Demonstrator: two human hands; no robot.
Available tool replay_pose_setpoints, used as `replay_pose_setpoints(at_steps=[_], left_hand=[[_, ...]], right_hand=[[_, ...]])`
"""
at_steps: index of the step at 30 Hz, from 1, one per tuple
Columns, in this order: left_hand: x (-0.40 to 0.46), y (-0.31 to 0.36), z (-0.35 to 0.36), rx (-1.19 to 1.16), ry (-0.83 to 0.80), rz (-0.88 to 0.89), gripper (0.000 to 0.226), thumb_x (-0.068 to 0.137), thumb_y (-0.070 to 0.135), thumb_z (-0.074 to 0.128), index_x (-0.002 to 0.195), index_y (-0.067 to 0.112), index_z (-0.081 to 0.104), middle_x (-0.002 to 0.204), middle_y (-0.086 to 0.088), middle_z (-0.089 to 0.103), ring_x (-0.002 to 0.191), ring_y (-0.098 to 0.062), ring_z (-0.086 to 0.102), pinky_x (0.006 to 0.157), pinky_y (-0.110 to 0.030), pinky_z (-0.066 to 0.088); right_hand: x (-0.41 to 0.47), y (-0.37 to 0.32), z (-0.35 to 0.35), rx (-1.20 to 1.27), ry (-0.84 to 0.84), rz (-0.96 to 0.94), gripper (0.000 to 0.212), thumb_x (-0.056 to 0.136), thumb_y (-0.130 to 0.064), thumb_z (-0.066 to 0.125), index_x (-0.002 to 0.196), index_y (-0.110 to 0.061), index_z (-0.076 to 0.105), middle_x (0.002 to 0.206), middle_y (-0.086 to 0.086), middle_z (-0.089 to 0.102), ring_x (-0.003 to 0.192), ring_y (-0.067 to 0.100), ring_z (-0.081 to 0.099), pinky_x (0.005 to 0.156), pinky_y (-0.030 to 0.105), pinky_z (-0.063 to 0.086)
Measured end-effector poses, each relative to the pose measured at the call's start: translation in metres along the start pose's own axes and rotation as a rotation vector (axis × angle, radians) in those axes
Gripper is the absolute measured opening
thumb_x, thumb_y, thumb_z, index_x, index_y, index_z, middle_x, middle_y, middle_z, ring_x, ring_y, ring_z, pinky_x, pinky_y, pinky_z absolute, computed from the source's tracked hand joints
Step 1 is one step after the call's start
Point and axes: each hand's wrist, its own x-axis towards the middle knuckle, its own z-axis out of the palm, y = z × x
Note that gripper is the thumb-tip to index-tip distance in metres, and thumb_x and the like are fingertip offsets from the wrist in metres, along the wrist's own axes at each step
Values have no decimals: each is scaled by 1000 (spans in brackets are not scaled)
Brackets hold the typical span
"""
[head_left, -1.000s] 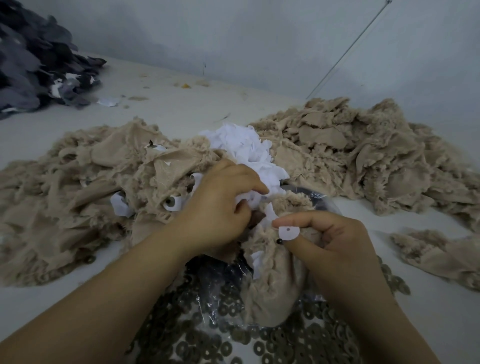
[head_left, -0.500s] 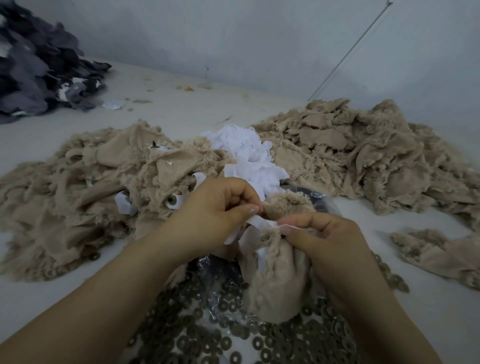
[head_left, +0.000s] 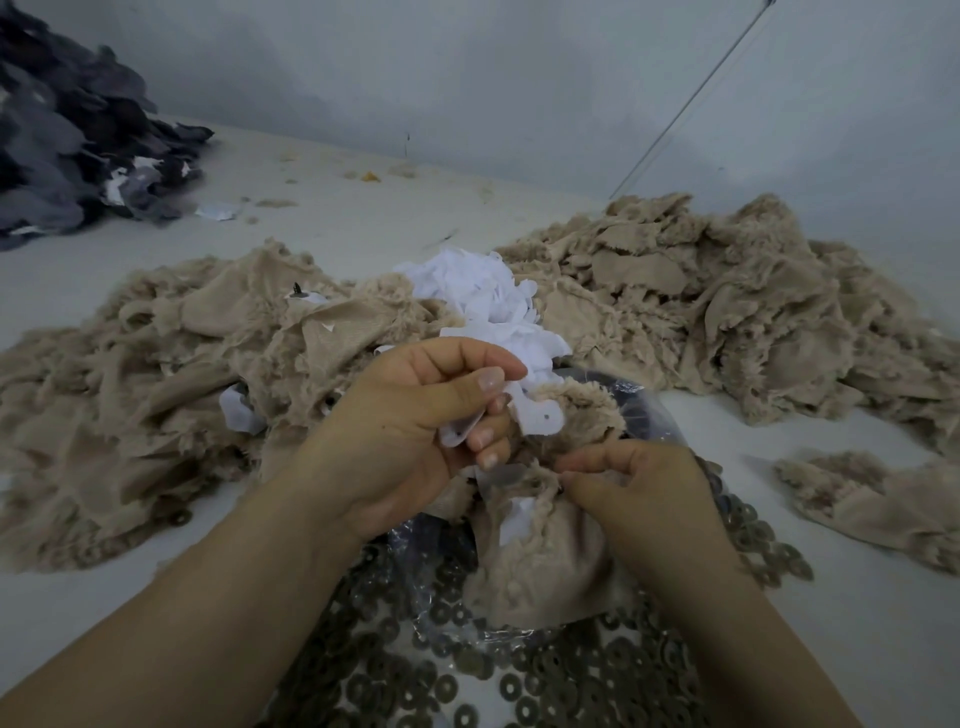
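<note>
A beige plush fabric piece (head_left: 550, 561) lies bunched between my two hands in front of me. My left hand (head_left: 415, 431) pinches a small white felt piece (head_left: 537, 415) with a tiny hole, its fingers curled round it. My right hand (head_left: 634, 488) pinches the furry edge of the beige piece just below and right of the felt. What sits between the right fingertips is too small to tell. More white felt shows inside the folds of the beige piece.
Beige plush heaps lie at left (head_left: 156, 395) and right (head_left: 727, 312), with a white felt pile (head_left: 483, 296) between them. Several dark washers (head_left: 519, 686) spill from a clear plastic bag (head_left: 649, 415) near me. A dark grey fabric pile (head_left: 67, 140) sits far left on the white table (head_left: 363, 218).
My left hand pulled back from the white pile with a felt piece and raised it. My right hand dropped lower onto the beige piece's edge; the white disc it pinched is out of sight.
</note>
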Motion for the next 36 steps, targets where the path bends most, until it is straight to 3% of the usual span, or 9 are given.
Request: replay_pose_setpoints(at_steps=[3,10,15,21,23,26,29,33,36], left_hand=[[-2,2,0,-11,-67,-36,16,86,2,57,90,1,72,63,-9,47,51,-17,42,47,-29,43],[5,6,-3,300,-214,-211,14,85,0,61,97,-2,67,48,0,44,43,-12,34,47,-23,37],[13,5,-5,570,-139,-127,16,84,-5,69,97,6,70,69,-13,66,53,-20,60,53,-30,54],[14,-5,1,230,85,-73,21,68,2,73,88,-2,68,64,-22,67,53,-28,68,54,-33,58],[13,-6,6,118,57,-46,21,70,-2,70,91,-3,67,73,-24,70,66,-32,73,59,-33,60],[11,-7,15,59,43,-24,23,72,-6,67,94,-3,65,81,-24,72,77,-35,74,63,-33,60],[10,-10,17,65,100,-34,16,70,-1,68,86,-1,66,75,-25,71,68,-34,73,56,-31,59],[8,-14,15,134,198,-37,12,71,6,71,81,2,67,70,-22,70,53,-29,68,47,-29,55],[8,-21,9,579,379,191,15,80,7,77,71,19,74,68,-6,72,59,-16,66,54,-24,54]], right_hand=[[1,0,0,17,-25,2,24,82,-14,77,66,-31,73,73,-13,73,78,10,70,62,18,53],[-10,-15,2,-62,-224,-295,44,82,-17,78,89,-58,63,88,-47,63,91,-19,60,71,0,45],[-10,-14,0,-22,-280,-308,27,83,-11,77,96,-35,79,90,-19,76,85,-1,70,80,24,58],[-5,-4,6,-78,-256,-228,7,84,-17,77,84,-24,80,84,3,77,83,22,72,80,42,58],[-5,-1,8,-104,-267,-216,10,84,-19,78,91,-26,79,92,-7,77,90,7,70,85,26,57],[-6,-3,10,-96,-261,-230,13,82,-21,79,91,-30,78,88,-22,71,89,-10,65,78,4,48],[-7,-6,9,-95,-233,-250,24,81,-21,79,75,-42,69,77,-22,71,81,-7,66,72,11,51],[-9,-10,7,-41,-241,-250,29,82,-16,79,74,-43,69,74,-29,70,74,-8,65,66,8,48],[-9,-9,8,1,-247,-201,24,81,-16,80,79,-40,76,85,-22,75,83,-8,67,73,7,50]])
